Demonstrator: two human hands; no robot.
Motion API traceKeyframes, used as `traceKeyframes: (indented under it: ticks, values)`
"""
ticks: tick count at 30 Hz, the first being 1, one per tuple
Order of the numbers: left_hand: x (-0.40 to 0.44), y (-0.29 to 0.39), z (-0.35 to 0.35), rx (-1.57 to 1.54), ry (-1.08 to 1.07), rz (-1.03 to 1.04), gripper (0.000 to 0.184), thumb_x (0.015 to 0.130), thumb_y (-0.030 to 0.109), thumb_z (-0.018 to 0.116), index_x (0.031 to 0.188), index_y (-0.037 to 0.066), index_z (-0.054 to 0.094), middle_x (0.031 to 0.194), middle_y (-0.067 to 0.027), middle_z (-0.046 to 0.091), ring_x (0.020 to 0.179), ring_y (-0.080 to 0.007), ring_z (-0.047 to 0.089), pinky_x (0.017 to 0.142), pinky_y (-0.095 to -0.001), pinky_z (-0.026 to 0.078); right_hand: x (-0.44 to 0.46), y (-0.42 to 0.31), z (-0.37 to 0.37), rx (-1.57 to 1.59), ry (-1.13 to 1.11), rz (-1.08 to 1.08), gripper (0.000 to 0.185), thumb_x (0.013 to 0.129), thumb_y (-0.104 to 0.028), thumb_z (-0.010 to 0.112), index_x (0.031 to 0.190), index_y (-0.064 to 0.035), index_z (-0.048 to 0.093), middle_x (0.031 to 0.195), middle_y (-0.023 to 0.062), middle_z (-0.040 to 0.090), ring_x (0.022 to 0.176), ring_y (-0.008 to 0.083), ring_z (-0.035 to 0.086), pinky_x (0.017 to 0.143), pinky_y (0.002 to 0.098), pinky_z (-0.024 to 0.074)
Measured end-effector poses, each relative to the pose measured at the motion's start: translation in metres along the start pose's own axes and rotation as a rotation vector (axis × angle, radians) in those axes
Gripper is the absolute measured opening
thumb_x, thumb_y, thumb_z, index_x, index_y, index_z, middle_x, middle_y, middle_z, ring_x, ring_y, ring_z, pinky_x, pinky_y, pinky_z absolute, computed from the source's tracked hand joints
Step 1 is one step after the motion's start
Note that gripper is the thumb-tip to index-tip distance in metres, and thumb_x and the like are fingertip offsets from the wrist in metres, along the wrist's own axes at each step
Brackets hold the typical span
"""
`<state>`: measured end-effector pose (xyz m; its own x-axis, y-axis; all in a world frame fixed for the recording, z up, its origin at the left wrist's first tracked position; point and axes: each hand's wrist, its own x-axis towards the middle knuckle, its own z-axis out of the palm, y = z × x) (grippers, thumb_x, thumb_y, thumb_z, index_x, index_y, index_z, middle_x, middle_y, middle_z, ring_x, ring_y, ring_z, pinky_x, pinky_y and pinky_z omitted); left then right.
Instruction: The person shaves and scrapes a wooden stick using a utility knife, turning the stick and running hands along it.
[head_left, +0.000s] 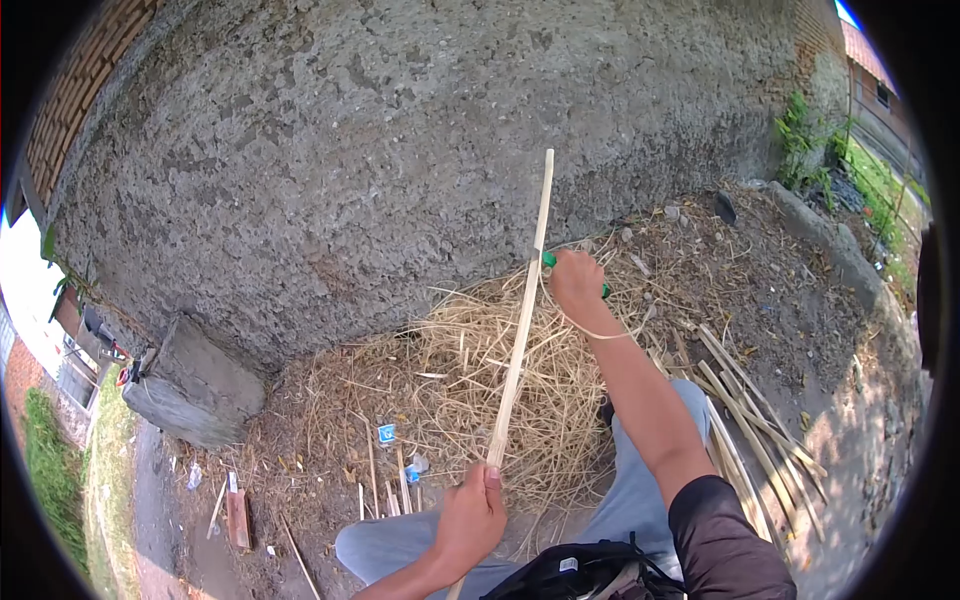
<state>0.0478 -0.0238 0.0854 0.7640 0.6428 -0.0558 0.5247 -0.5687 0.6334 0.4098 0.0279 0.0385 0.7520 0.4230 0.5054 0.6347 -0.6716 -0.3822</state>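
A long pale strip of wood or bamboo [520,330] stands tilted up in front of me, its upper end against the view of the wall. My left hand [470,515] is closed round its lower part, near my knees. Farther up, my right hand [577,280] grips a green handle [548,259], with a small dark blade at the strip's side. Most of the handle is hidden in my fingers. A thin curled shaving loops over my right forearm. Below the strip lies a heap of thin shavings [560,400].
A rough grey wall [400,130] rises ahead. More long strips [760,430] lie on the ground at the right. A stone block [200,380] stands at the left, with a brick piece [238,518] and litter nearer. A dark bag [590,575] is at my lap.
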Motion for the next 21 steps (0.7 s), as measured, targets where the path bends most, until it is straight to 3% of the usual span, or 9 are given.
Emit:
traceKeyframes:
  ticks: [3,5,8,10,12,14,15,17,21]
  values:
    - [-0.032,-0.014,0.003,0.002,0.004,0.056,0.024,0.102,0.022,0.045,0.096,0.000,0.053,0.061,-0.0198,0.058,0.055,-0.0400,0.060,0.055,-0.0497,0.047,0.017,0.021,-0.003,0.019,-0.009,0.141,0.015,0.085,-0.010,0.057,0.084,-0.0029,0.070,0.087,0.0195,0.070,0.084,0.0379,0.070,0.071,0.0463,0.0564]
    - [-0.065,-0.025,0.000,0.088,-0.111,-0.165,0.015,0.095,0.010,0.051,0.098,0.006,0.065,0.085,-0.0274,0.063,0.078,-0.0439,0.062,0.065,-0.0472,0.049,0.025,0.057,-0.011,-0.009,-0.011,0.124,0.015,0.086,-0.010,0.057,0.085,-0.0024,0.070,0.088,0.0203,0.070,0.085,0.0385,0.069,0.072,0.0466,0.0563]
    - [-0.088,-0.068,-0.009,-0.089,0.028,-0.021,0.027,0.101,0.023,0.041,0.103,0.003,0.059,0.067,-0.0247,0.057,0.066,-0.0494,0.056,0.056,-0.0531,0.043,0.025,0.074,-0.013,-0.047,-0.092,0.085,0.012,0.083,-0.008,0.060,0.086,-0.0002,0.069,0.090,0.0216,0.069,0.087,0.0390,0.068,0.074,0.0477,0.0554]
    - [-0.093,-0.071,-0.004,-0.089,0.016,-0.020,0.026,0.101,0.023,0.042,0.099,0.003,0.058,0.067,-0.0241,0.057,0.066,-0.0485,0.057,0.056,-0.0521,0.043,0.021,0.076,-0.012,-0.065,-0.174,0.050,0.012,0.079,-0.006,0.064,0.088,0.0016,0.068,0.091,0.0221,0.068,0.090,0.0389,0.068,0.075,0.0485,0.0547]
    - [-0.100,-0.074,0.002,-0.074,0.006,-0.004,0.026,0.101,0.023,0.043,0.096,0.002,0.058,0.067,-0.0235,0.057,0.066,-0.0475,0.057,0.056,-0.0512,0.043,0.020,0.071,-0.002,-0.126,-0.169,0.026,0.015,0.085,-0.007,0.057,0.084,0.0000,0.070,0.092,0.0211,0.069,0.085,0.0379,0.069,0.071,0.0454,0.0564]
    - [-0.113,-0.075,0.004,-0.056,0.025,-0.035,0.026,0.100,0.024,0.044,0.091,0.002,0.057,0.064,-0.0202,0.056,0.060,-0.0402,0.058,0.055,-0.0471,0.042,0.018,0.072,0.012,-0.145,-0.047,-0.049,0.014,0.085,-0.006,0.057,0.084,-0.0011,0.070,0.091,0.0190,0.070,0.085,0.0363,0.070,0.070,0.0443,0.0565]
    - [-0.117,-0.068,-0.003,-0.050,0.026,-0.030,0.026,0.100,0.024,0.044,0.091,0.002,0.057,0.064,-0.0202,0.056,0.060,-0.0402,0.058,0.055,-0.0471,0.042,0.019,0.068,0.011,-0.115,-0.092,-0.046,0.015,0.084,-0.006,0.057,0.085,-0.0020,0.071,0.090,0.0180,0.070,0.085,0.0355,0.070,0.070,0.0444,0.0566]
    - [-0.129,-0.053,-0.017,-0.231,-0.056,-0.264,0.027,0.100,0.024,0.044,0.088,0.003,0.057,0.061,-0.0145,0.053,0.054,-0.0282,0.054,0.053,-0.0430,0.041,0.022,0.058,0.010,-0.098,-0.212,-0.030,0.015,0.084,-0.008,0.058,0.088,-0.0038,0.072,0.087,0.0157,0.070,0.084,0.0342,0.071,0.071,0.0437,0.0571]
    - [-0.152,-0.064,-0.017,-0.218,-0.007,-0.324,0.029,0.100,0.025,0.044,0.087,0.003,0.057,0.059,-0.0104,0.051,0.052,-0.0209,0.050,0.051,-0.0398,0.040,0.022,0.049,0.022,-0.140,-0.205,-0.147,0.015,0.085,-0.008,0.058,0.088,-0.0036,0.073,0.090,0.0169,0.071,0.085,0.0348,0.070,0.072,0.0436,0.0573]
